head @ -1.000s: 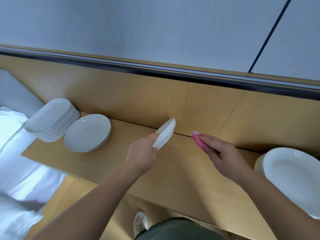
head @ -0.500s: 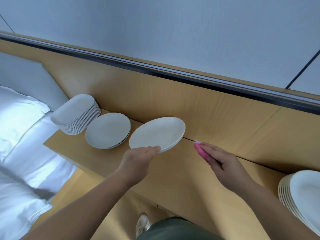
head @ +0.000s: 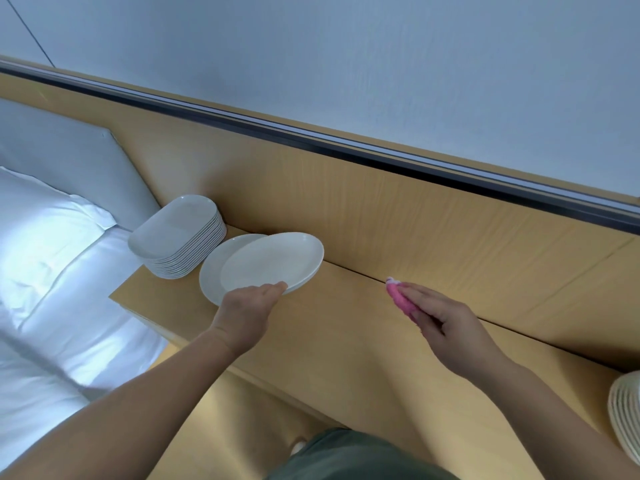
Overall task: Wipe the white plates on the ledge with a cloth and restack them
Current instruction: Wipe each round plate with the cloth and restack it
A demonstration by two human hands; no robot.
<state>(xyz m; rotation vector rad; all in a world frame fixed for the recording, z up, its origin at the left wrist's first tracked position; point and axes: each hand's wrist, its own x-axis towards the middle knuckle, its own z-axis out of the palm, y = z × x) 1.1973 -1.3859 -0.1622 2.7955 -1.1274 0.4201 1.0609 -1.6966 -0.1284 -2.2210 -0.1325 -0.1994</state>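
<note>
Wall [head: 381,64] in pale grey-blue is being shown behind the ledge [head: 346,334], above a wooden back panel [head: 381,209] that is standing along the ledge's far edge. A bed [head: 52,289] with white linen is being shown past the ledge's left end. At that left end a tall stack of oblong white plates [head: 176,233] is being carried. A little nearer the ledge's middle, a low stack of round white plates [head: 213,271] is being carried as well. At the ledge's right end another plate stack [head: 627,414] is being cut off by the frame edge.

A single round white plate [head: 273,259] is being held roughly level over the left part of the ledge, overlapping the low round stack. Whether it is touching that stack cannot be told. Its near rim is being gripped by the left hand [head: 246,310].

Over the ledge's middle, close to its back edge, a folded pink cloth [head: 400,297] is being held by the right hand [head: 446,323] beneath nearly straight fingers. Whether the cloth is touching the ledge cannot be told.
</note>
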